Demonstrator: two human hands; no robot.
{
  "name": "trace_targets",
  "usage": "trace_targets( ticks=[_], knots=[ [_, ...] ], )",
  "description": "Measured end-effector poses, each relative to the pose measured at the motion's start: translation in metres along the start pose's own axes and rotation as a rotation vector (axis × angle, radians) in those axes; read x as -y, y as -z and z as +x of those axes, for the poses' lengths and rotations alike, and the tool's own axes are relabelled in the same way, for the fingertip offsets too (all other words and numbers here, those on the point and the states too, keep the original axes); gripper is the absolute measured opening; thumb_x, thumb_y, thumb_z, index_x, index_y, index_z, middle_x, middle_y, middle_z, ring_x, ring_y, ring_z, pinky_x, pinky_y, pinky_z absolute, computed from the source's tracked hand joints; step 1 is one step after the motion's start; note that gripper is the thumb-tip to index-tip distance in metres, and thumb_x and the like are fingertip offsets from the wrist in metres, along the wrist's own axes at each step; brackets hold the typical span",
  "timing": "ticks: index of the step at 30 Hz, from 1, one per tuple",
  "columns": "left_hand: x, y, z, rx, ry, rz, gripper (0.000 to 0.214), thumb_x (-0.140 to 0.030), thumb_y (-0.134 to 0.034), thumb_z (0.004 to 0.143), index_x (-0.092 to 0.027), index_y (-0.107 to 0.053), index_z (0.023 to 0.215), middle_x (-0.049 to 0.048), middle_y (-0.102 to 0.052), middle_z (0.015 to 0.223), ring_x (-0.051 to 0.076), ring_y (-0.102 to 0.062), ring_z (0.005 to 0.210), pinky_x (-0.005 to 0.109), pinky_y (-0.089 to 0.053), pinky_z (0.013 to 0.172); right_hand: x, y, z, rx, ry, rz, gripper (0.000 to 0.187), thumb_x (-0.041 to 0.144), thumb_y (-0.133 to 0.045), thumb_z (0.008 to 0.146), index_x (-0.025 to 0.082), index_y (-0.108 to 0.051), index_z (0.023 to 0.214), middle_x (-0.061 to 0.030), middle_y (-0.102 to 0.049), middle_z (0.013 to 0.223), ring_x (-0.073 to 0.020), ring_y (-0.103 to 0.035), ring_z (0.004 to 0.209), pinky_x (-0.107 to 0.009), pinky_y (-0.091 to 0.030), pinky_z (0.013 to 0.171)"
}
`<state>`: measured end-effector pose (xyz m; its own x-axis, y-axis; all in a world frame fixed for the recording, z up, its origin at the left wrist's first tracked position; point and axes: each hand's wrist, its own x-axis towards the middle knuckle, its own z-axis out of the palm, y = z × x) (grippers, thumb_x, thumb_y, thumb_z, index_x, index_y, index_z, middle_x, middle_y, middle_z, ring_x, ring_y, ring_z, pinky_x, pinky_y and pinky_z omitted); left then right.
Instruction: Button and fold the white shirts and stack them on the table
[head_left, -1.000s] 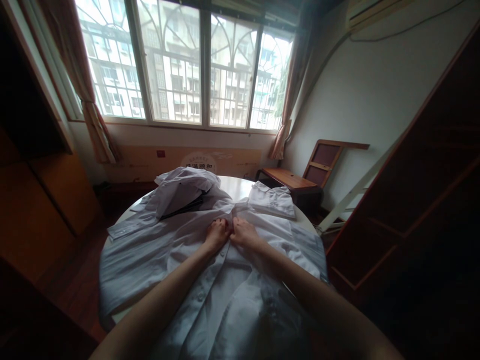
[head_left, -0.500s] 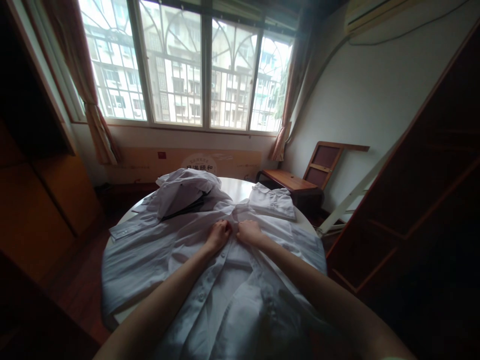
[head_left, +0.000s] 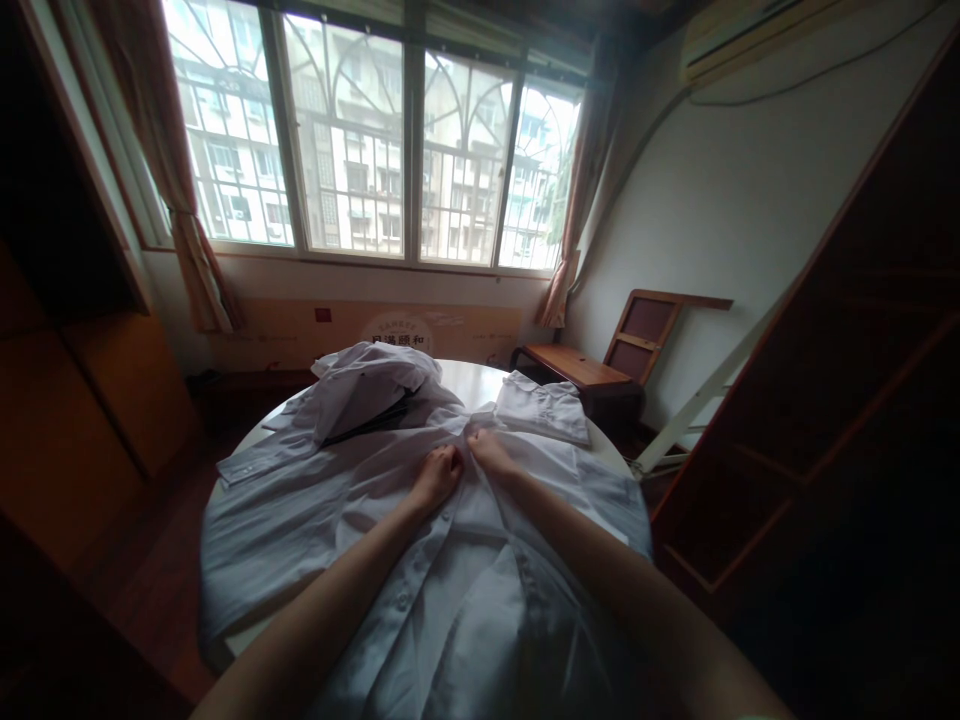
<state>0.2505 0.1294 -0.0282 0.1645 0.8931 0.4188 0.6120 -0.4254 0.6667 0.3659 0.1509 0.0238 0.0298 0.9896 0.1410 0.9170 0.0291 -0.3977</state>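
To the left of my hands, past the table's edge, a band of floor (head_left: 142, 590) separates the round table (head_left: 480, 374) from an orange-brown cupboard (head_left: 139, 400). The white shirt (head_left: 480, 525) lies spread under both my hands, its thin, creased cloth reaching the curved rim on that side; a buttoned cuff (head_left: 244, 468) points outward there. Beyond my left hand a rumpled heap of white cloth (head_left: 367, 375) rises in soft folds, with something dark (head_left: 367, 415) tucked beneath (too shadowed to make out).

My left hand (head_left: 439, 477) is curled into a loose fist on the shirt's front edge, above a row of round buttons running down between my forearms. My right hand (head_left: 489, 450) sits just beside it near the collar, fingers bent; I can't tell whether either hand pinches the cloth. Straight ahead of them, a strip of smooth, glossy tabletop gives open room between the heap and a folded white garment (head_left: 544, 408), flat and squarish, beyond my right hand. Farther right, past the rim, stand a wooden bench (head_left: 577, 362) and a dark, panelled wooden board (head_left: 795, 440).
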Motion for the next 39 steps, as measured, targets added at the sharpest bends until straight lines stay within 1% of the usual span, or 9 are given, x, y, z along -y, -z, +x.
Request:
trace_targets(
  ticks=[3, 5, 10, 15, 18, 22, 26, 30, 39],
  knots=[
    [-0.001, 0.001, 0.0, 0.007, 0.005, 0.008, 0.009, -0.009, -0.051, 0.069, -0.015, -0.058, 0.065, 0.0039, -0.062, 0.071, 0.017, -0.055, 0.07, 0.028, -0.042, 0.07, -0.011, -0.02, -0.01, 0.005, -0.007, 0.028, 0.028, 0.017, -0.038, 0.084, 0.009, -0.065, 0.088, -0.0149, -0.068, 0.089, -0.0196, -0.063, 0.082, -0.024, -0.044, 0.064],
    [-0.001, 0.001, 0.001, 0.017, 0.017, -0.025, 0.009, -0.01, -0.051, 0.069, -0.015, -0.058, 0.066, 0.0033, -0.063, 0.07, 0.016, -0.055, 0.069, 0.027, -0.042, 0.069, -0.016, -0.026, -0.015, -0.002, 0.005, 0.045, 0.028, 0.019, -0.038, 0.084, 0.01, -0.064, 0.09, -0.0132, -0.068, 0.09, -0.0192, -0.063, 0.083, -0.024, -0.044, 0.065],
    [0.001, 0.002, 0.001, 0.034, 0.062, -0.132, 0.007, -0.012, -0.053, 0.071, -0.015, -0.058, 0.067, 0.0024, -0.063, 0.068, 0.016, -0.057, 0.067, 0.026, -0.042, 0.066, -0.02, -0.025, -0.022, 0.014, 0.069, 0.051, 0.023, 0.022, -0.044, 0.081, 0.014, -0.065, 0.086, -0.0108, -0.068, 0.092, -0.0204, -0.061, 0.086, -0.025, -0.042, 0.071],
    [0.002, 0.002, 0.001, 0.038, 0.072, -0.152, 0.008, -0.01, -0.052, 0.07, -0.014, -0.058, 0.067, 0.002, -0.063, 0.068, 0.014, -0.056, 0.066, 0.024, -0.041, 0.065, -0.019, -0.024, -0.029, 0.057, 0.103, -0.014, 0.03, 0.034, -0.052, 0.075, 0.012, -0.061, 0.093, -0.0128, -0.066, 0.097, -0.0237, -0.06, 0.089, -0.027, -0.041, 0.072],
    [0.003, 0.001, 0.002, 0.03, 0.061, -0.149, 0.009, -0.008, -0.053, 0.069, -0.015, -0.057, 0.064, 0.0006, -0.061, 0.064, 0.014, -0.056, 0.065, 0.023, -0.041, 0.064, -0.022, -0.025, -0.029, 0.043, 0.121, 0.0, 0.032, 0.033, -0.055, 0.072, 0.011, -0.061, 0.094, -0.0122, -0.066, 0.094, -0.0244, -0.06, 0.088, -0.028, -0.041, 0.07],
    [0.004, -0.001, 0.002, 0.019, 0.048, -0.143, 0.008, -0.008, -0.054, 0.068, -0.015, -0.056, 0.065, 0.0004, -0.061, 0.065, 0.014, -0.055, 0.065, 0.024, -0.04, 0.064, -0.029, -0.026, -0.023, 0.025, 0.097, 0.108, 0.022, 0.026, -0.054, 0.073, 0.013, -0.065, 0.086, -0.0099, -0.067, 0.087, -0.0222, -0.06, 0.084, -0.027, -0.041, 0.069],
    [0.002, 0.0, 0.001, 0.017, 0.043, -0.137, 0.006, -0.01, -0.054, 0.069, -0.014, -0.055, 0.065, 0.0003, -0.059, 0.064, 0.013, -0.052, 0.063, 0.024, -0.039, 0.063, -0.037, -0.025, -0.015, 0.07, 0.092, 0.311, 0.011, 0.021, -0.058, 0.069, 0.013, -0.066, 0.072, -0.0039, -0.066, 0.07, -0.0178, -0.059, 0.07, -0.023, -0.04, 0.061],
    [0.0, 0.002, 0.0, 0.037, 0.048, -0.13, 0.006, -0.012, -0.053, 0.07, -0.014, -0.055, 0.066, 0.0002, -0.058, 0.064, 0.013, -0.052, 0.062, 0.024, -0.038, 0.061, -0.044, -0.023, -0.01, 0.094, 0.119, 0.454, 0.011, 0.022, -0.063, 0.065, 0.012, -0.064, 0.06, -0.0008, -0.059, 0.056, -0.0145, -0.054, 0.058, -0.022, -0.037, 0.054],
    [0.002, 0.0, 0.001, 0.026, 0.023, -0.107, 0.007, -0.009, -0.053, 0.069, -0.014, -0.057, 0.065, -0.0005, -0.059, 0.063, 0.013, -0.052, 0.062, 0.023, -0.039, 0.063, -0.052, -0.024, -0.007, 0.225, 0.269, 0.639, 0.015, 0.012, -0.053, 0.065, 0.012, -0.067, 0.062, 0.001, -0.059, 0.054, -0.0114, -0.049, 0.055, -0.021, -0.035, 0.055]
  ],
)
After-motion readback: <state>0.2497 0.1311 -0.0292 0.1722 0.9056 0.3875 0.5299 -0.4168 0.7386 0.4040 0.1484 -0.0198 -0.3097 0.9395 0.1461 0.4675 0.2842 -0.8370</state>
